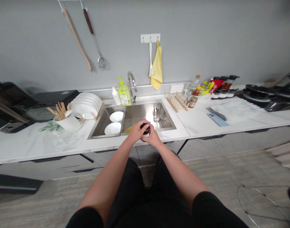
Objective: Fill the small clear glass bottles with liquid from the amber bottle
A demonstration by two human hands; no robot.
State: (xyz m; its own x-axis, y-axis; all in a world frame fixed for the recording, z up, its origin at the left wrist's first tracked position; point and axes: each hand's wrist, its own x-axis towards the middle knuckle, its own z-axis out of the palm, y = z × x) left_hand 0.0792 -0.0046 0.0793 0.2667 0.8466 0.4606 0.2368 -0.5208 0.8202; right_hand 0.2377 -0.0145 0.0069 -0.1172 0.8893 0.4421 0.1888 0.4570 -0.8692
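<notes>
Head cam shot: a small dark jar (146,130) with a white label sits between both hands, right over the front edge of a stainless steel sink (147,117); it looks roughly upright, long axis pointing up at the camera, dark top facing up; neither hand is really nearer since both are on it; the left hand (136,131) is closed around the jar's left side, fingers curling toward the top; the right hand (154,137) is closed around its lower right side; two white bowls (116,116) sit in a wire dish rack (99,125) at the sink's left end; a dish soap bottle (124,94) stands behind.
</notes>
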